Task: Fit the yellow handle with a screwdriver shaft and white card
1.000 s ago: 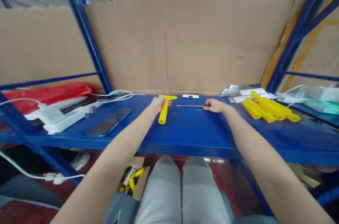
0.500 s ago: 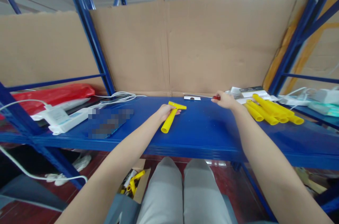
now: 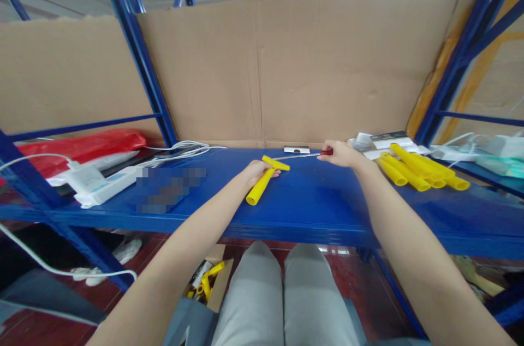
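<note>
A yellow T-shaped piece, with a round tube for its stem and a crossbar at the far end, is gripped by my left hand near where the two join. My right hand is closed round the red handle of a screwdriver. Its thin metal shaft points left and ends close to the crossbar; I cannot tell whether the tip touches it. Just behind the shaft lies a small white box with a dark spot on its front.
Several yellow tubes are piled on the blue shelf at the right. White cables and a power strip lie left, beside a red bag. A cardboard panel stands behind. On the floor, a carton holds yellow parts.
My right hand has moved slightly left and brought the screwdriver nearer, its shaft now in front of the white box. The yellow piece has shifted only a little in my left hand.
</note>
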Demonstrator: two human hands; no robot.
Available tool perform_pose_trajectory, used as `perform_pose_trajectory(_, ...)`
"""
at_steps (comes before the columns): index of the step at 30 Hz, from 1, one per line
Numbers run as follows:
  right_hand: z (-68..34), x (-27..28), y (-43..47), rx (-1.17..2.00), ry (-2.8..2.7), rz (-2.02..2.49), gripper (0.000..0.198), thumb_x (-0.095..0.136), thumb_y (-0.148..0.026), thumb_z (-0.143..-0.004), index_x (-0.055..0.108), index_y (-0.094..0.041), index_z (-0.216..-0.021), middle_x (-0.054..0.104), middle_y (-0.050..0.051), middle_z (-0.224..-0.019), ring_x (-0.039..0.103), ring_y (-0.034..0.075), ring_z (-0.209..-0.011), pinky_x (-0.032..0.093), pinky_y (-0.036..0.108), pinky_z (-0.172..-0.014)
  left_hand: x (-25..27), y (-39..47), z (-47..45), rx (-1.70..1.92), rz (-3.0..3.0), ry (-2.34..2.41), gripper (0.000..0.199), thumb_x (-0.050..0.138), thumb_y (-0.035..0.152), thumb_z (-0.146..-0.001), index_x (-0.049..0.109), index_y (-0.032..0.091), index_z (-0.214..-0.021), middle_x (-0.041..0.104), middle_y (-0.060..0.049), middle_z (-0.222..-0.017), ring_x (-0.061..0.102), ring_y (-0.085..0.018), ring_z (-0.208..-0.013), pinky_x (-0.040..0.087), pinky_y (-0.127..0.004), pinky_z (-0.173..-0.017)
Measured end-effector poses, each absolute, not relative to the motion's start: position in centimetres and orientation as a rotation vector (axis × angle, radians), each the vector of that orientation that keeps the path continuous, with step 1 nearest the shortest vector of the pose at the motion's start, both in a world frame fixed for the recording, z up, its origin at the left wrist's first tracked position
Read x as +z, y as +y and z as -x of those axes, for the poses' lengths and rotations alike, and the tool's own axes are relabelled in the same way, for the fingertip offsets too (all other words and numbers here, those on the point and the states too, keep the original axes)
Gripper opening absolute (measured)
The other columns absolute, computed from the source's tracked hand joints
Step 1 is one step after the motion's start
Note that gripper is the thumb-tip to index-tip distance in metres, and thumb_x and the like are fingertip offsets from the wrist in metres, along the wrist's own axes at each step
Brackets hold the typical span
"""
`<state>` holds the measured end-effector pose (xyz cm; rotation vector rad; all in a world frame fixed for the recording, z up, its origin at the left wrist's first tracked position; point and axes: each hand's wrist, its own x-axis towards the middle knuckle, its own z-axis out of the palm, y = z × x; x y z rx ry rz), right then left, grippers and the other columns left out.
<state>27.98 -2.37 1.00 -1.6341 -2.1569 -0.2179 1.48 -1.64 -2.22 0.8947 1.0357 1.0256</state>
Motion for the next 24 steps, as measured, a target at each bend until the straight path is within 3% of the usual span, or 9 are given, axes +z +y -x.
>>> perform_pose_trajectory(5, -27.69, 1.05, -2.54, -0.206, -2.152, 1.658, 0.017, 0.061, -0.038, -0.080, 0.059, -0.022, -0.084, 0.072, 0.007, -0.091, 0.064, 0.022, -0.081, 0.043, 0.034, -0.074, -1.79, -2.17, -1.57, 1.023, -0.907, 1.052, 0.049, 0.038, -0.007, -0.084, 0.038, -0.015, -0.132, 0.070, -0.016, -0.068, 0.065, -0.017, -0.048, 0.056, -0.024, -0.052)
perform_pose_trajectory(24, -27.83, 0.85, -2.21, -0.247, -2.154, 1.677, 0.019, 0.059, -0.042, -0.081, 0.059, -0.022, -0.084, 0.072, 0.006, -0.088, 0.064, 0.023, -0.081, 0.042, 0.036, -0.077, -2.49, -1.39, -1.63, 1.032, -0.959, 1.019, 0.047, 0.042, -0.009, -0.081, 0.045, -0.008, -0.128, 0.071, -0.026, -0.092, 0.072, -0.023, -0.062, 0.059, -0.028, -0.056)
